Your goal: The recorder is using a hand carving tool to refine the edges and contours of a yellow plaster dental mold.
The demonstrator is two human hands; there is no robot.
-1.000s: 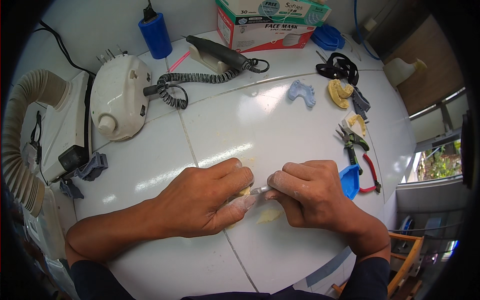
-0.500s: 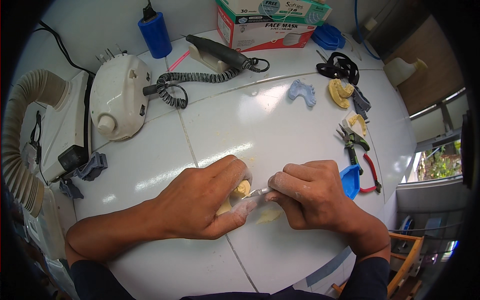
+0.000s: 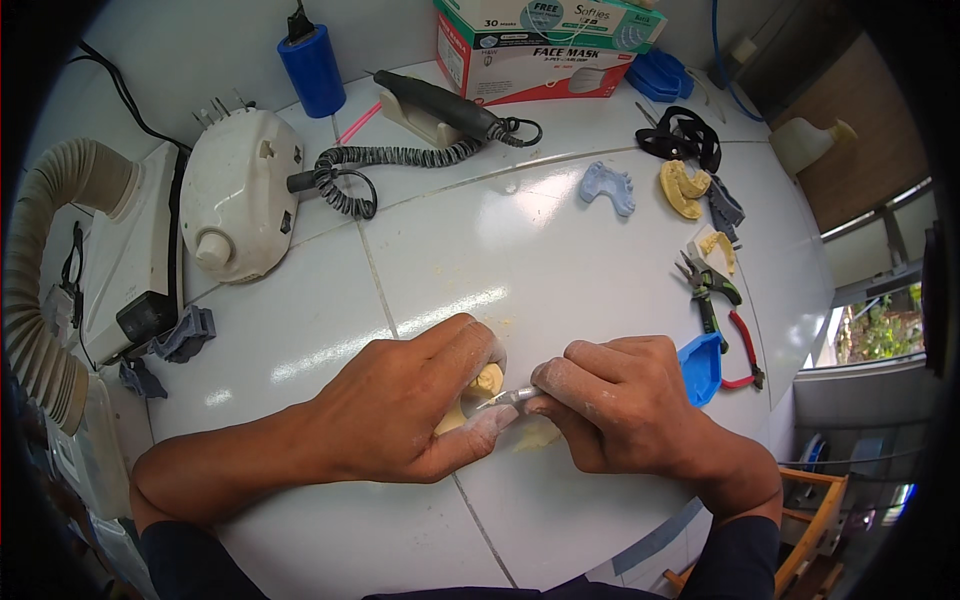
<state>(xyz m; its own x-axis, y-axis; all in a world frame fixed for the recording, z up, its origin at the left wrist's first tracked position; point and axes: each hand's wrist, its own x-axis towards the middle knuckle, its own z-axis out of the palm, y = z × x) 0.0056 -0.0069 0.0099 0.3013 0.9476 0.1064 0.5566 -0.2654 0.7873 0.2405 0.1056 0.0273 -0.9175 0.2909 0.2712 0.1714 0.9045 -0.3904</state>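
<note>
Over the white tabletop (image 3: 620, 270), the left hand (image 3: 405, 395) grasps a yellow piece (image 3: 487, 379) between thumb and fingers; the right hand (image 3: 625, 400) grips a slim metallic tool (image 3: 517, 395), its tip beside the piece.

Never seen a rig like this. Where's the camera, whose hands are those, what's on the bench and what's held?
There is no robot here: these are a person's bare hands. The view comes from a wide fisheye camera worn on the head, looking down, so straight edges bend near the rim.

The left hand grips a pale yellow piece. The right hand holds a slim metal tool pointing toward it; I can't tell whether the tip touches.

On the white tabletop, a white knobbed unit and a dark corded handpiece stand toward the back left. Toward the right are a bluish horseshoe-shaped model, a yellow one, green-and-black pliers and a blue tray.
</note>
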